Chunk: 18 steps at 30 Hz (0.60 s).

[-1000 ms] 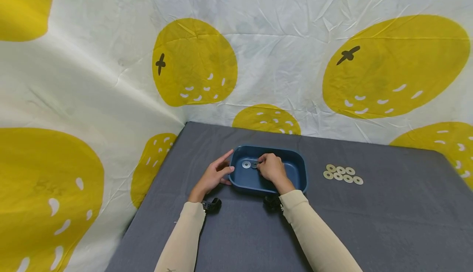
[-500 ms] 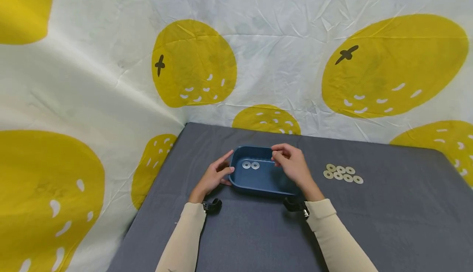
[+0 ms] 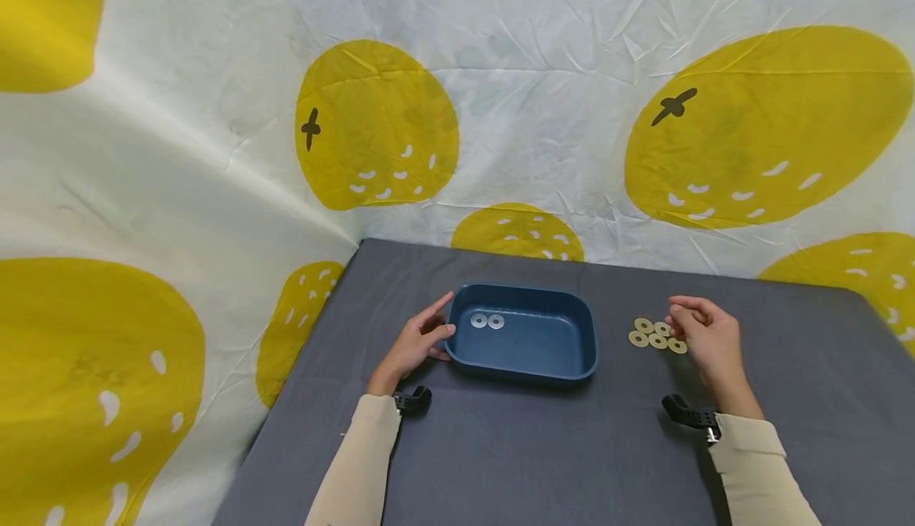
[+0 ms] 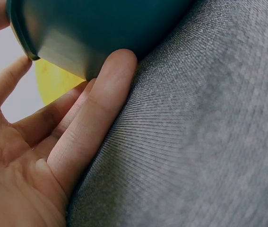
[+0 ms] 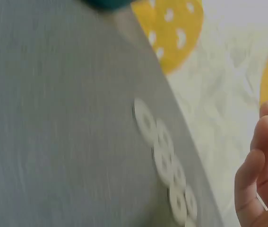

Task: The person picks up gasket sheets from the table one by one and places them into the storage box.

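A blue rectangular tray [image 3: 522, 371] lies on the grey cloth with two flat washers [image 3: 496, 322] side by side on its floor at the left. My left hand [image 3: 412, 345] touches the tray's left end. In the left wrist view, its fingers [image 4: 98, 111] lie fairly straight against the outer wall. Over to the right, my right hand [image 3: 711, 343] hovers by a cluster of several washers [image 3: 639, 340], covering part of it. Its fingers bend loosely, and I see nothing held between them. The right wrist view shows the washers [image 5: 163, 163] lying apart from the fingers.
A grey cloth [image 3: 500, 446] covers the table. White fabric [image 3: 529, 129] printed with yellow fruit hangs behind and along the left side. A dark band with a camera mount [image 3: 689, 413] sits on my right wrist, and another [image 3: 415, 401] on my left.
My right hand has left the inside of the tray and moved right to the washer cluster. Two washers now show uncovered in the tray. My left hand has stayed at the tray's end.
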Available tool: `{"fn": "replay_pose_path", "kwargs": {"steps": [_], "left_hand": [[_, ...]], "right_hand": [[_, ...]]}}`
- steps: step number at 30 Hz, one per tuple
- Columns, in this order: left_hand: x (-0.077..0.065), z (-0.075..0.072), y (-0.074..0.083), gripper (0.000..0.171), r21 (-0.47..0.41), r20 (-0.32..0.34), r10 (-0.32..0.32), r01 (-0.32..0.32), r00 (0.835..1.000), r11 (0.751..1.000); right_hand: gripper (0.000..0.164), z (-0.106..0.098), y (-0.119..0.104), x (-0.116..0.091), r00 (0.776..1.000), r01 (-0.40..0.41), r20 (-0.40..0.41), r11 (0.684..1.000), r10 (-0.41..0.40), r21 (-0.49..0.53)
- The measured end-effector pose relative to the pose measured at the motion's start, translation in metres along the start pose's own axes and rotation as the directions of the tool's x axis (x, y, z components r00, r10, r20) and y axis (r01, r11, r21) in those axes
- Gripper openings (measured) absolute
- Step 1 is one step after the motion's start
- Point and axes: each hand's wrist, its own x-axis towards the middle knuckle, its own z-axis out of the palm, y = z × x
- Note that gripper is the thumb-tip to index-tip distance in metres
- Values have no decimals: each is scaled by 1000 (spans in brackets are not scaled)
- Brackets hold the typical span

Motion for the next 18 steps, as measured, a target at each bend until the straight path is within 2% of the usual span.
{"fn": "replay_pose_path", "kwargs": {"steps": [4,8,10,14,18], "left_hand": [[0,1,1,61,-1,-3,6,-6,1000,1000],[0,1,0,61,1,-2,-4,4,1000,1000],[0,1,-1,61,-1,-1,-10,10,1000,1000],[1,0,-2,61,5,-2,-7,7,1000,1000],[2,-1,-3,61,10,-9,-6,6,1000,1000]], "right_hand": [[13,-24,10,1,999,-41,-15,994,40,-102],[10,-40,21,0,998,-60,8,967,64,-247],[15,-44,26,0,998,-65,2,952,69,-300],[36,-51,35,0,997,-78,-38,901,69,-426],[42,-56,42,1,998,-62,-40,826,47,-561]]}}
